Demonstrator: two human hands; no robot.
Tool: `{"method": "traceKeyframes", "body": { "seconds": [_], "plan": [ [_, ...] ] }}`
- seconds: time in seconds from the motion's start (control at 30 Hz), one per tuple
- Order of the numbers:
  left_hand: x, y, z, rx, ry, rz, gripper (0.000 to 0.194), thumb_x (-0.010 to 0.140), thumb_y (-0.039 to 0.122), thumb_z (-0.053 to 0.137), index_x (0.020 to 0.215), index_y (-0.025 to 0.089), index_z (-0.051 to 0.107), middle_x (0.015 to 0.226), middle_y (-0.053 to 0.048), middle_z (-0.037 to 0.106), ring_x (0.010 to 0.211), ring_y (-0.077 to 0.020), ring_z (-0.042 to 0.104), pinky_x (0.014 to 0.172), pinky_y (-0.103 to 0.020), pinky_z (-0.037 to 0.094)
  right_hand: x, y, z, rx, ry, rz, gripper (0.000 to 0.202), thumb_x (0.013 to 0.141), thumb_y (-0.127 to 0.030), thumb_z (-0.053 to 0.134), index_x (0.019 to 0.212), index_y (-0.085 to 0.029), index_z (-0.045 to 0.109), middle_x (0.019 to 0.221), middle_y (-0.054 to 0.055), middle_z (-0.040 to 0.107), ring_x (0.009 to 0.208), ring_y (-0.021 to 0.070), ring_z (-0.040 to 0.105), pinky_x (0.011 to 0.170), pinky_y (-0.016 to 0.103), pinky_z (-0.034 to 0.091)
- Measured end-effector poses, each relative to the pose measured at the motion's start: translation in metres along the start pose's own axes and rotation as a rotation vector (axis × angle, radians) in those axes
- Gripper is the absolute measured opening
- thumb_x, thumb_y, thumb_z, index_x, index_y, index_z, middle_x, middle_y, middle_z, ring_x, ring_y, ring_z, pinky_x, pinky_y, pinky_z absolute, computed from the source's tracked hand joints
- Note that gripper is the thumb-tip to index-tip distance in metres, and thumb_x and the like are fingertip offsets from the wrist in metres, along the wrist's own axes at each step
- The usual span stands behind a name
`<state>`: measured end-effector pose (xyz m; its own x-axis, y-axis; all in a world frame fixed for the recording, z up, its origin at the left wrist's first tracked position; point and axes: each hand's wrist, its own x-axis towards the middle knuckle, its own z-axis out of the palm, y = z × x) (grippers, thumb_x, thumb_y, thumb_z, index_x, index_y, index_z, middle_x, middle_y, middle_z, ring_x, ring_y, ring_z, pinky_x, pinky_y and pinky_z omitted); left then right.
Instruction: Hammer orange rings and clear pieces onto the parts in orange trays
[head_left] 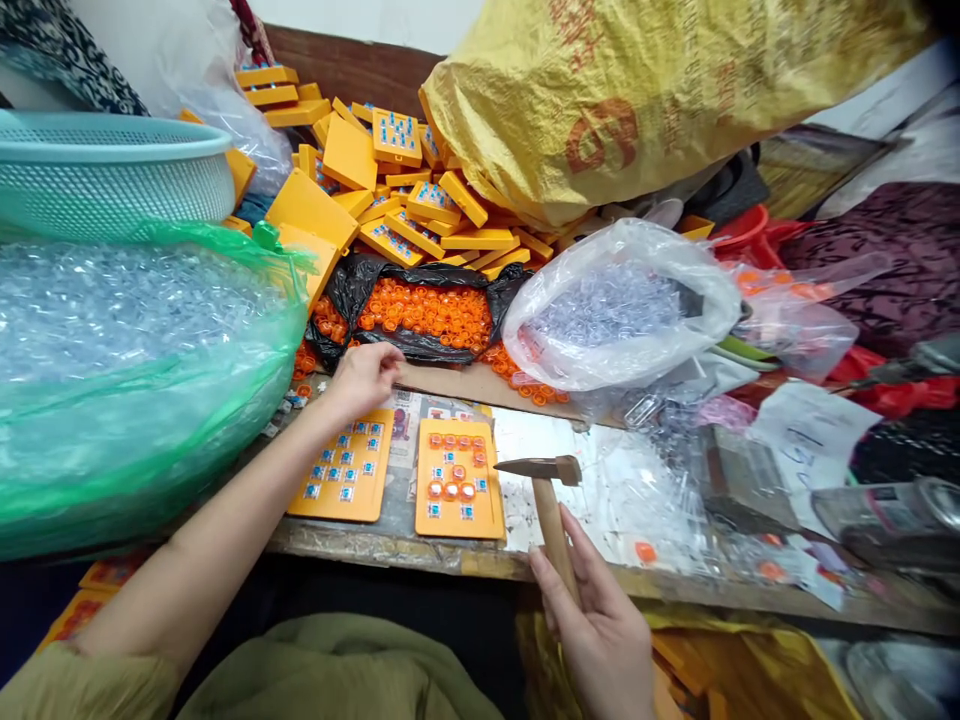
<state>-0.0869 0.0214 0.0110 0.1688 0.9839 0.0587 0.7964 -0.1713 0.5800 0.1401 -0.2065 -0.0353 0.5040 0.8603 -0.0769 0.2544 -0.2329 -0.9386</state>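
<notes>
My right hand (596, 630) grips the wooden handle of a small hammer (555, 520), its metal head raised just right of an orange panel (487, 515). That panel carries several orange caps (451, 441), with bare blue-and-white switches (435, 509) showing between and below them. My left hand (367, 378) is over the back of the bench, its fingers curled together in front of a black bag (431, 352) of loose orange caps (427, 310). Whatever the fingertips may hold is hidden. Below my left wrist lies a second orange panel (367, 505) with switches and no caps visible on it.
Orange panels (350, 152) are heaped at the back below a yellow sack (540, 120). Clear plastic bits fill a green bag (225, 420) at left and a white bag (622, 370) at right. A pale blue basket (180, 180) stands behind the green bag.
</notes>
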Motion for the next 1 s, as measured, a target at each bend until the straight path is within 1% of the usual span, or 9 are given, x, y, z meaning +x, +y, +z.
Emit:
{"method": "traceKeyframes", "body": {
  "seconds": [0.17,0.27,0.37,0.47,0.57,0.67,0.8,0.93,1.0],
  "plan": [
    [-0.068,0.03,0.005,-0.375,-0.189,0.143,0.008,0.072,0.017,0.068,0.078,0.016,0.073,0.075,-0.004,0.072,0.067,-0.0156,0.066,0.064,-0.025,0.053,-0.006,0.003,-0.005,-0.036,-0.031,-0.093,0.054,0.081,-0.03,0.067,0.133,-0.023,0.053,0.115,0.003,0.068,0.105,0.0254,0.066,0.076,0.031,0.062],
    [-0.113,0.034,0.016,-0.434,-0.185,0.221,0.006,0.074,0.014,0.067,0.075,0.015,0.073,0.076,-0.005,0.07,0.07,-0.0156,0.066,0.064,-0.024,0.053,-0.011,0.003,-0.008,-0.114,-0.127,-0.164,0.048,0.083,-0.028,0.064,0.129,-0.02,0.057,0.121,0.005,0.065,0.107,0.025,0.065,0.083,0.032,0.059],
    [-0.139,0.029,0.032,-0.426,-0.094,0.262,0.011,0.079,0.011,0.062,0.082,0.014,0.072,0.082,-0.007,0.068,0.075,-0.0149,0.066,0.069,-0.023,0.055,-0.016,0.001,-0.008,-0.217,-0.23,-0.31,0.041,0.085,-0.024,0.062,0.125,-0.017,0.06,0.124,0.007,0.063,0.107,0.0239,0.064,0.09,0.032,0.054],
    [-0.147,0.025,0.045,-0.384,-0.003,0.334,0.016,0.084,0.012,0.056,0.09,0.015,0.071,0.088,-0.008,0.067,0.079,-0.0149,0.066,0.072,-0.023,0.055,-0.02,-0.001,-0.003,-0.262,-0.295,-0.513,0.045,0.085,-0.015,0.059,0.13,-0.022,0.057,0.123,0.006,0.064,0.106,0.0208,0.065,0.092,0.028,0.052],
    [-0.147,0.024,0.05,-0.344,0.054,0.395,0.016,0.086,0.013,0.054,0.092,0.014,0.069,0.087,-0.009,0.067,0.079,-0.015,0.066,0.072,-0.023,0.056,-0.022,-0.004,0.002,-0.288,-0.322,-0.627,0.052,0.088,-0.01,0.053,0.137,-0.026,0.048,0.124,0.005,0.064,0.106,0.0174,0.065,0.091,0.023,0.051],
    [-0.146,0.024,0.05,-0.33,0.061,0.395,0.016,0.086,0.012,0.054,0.092,0.013,0.069,0.087,-0.009,0.067,0.078,-0.0155,0.066,0.072,-0.024,0.056,-0.023,-0.01,0.002,-0.337,-0.325,-0.662,0.054,0.089,-0.01,0.051,0.14,-0.025,0.043,0.122,0.006,0.066,0.104,0.0168,0.067,0.089,0.022,0.052],
    [-0.146,0.023,0.05,-0.35,0.031,0.31,0.012,0.084,0.013,0.057,0.086,0.015,0.069,0.087,-0.007,0.067,0.077,-0.0154,0.066,0.07,-0.023,0.056,-0.023,-0.016,-0.002,-0.355,-0.264,-0.701,0.058,0.088,-0.007,0.051,0.142,-0.027,0.04,0.117,0.007,0.068,0.101,0.0177,0.068,0.087,0.023,0.054],
    [-0.148,0.023,0.051,-0.378,0.036,0.286,0.014,0.083,0.01,0.057,0.085,0.015,0.07,0.085,-0.007,0.067,0.075,-0.0146,0.066,0.07,-0.023,0.055,-0.023,-0.018,-0.002,-0.43,-0.398,-0.697,0.056,0.091,-0.009,0.045,0.143,-0.025,0.038,0.105,0.007,0.072,0.089,0.0149,0.072,0.081,0.018,0.054],
    [-0.149,0.023,0.053,-0.378,0.029,0.269,0.016,0.083,0.01,0.056,0.085,0.016,0.07,0.084,-0.006,0.066,0.075,-0.0144,0.066,0.07,-0.023,0.056,-0.023,-0.017,-0.001,-0.43,-0.434,-0.648,0.052,0.092,-0.012,0.044,0.142,-0.025,0.042,0.107,0.007,0.072,0.09,0.0147,0.071,0.081,0.018,0.054]
  ]
}}
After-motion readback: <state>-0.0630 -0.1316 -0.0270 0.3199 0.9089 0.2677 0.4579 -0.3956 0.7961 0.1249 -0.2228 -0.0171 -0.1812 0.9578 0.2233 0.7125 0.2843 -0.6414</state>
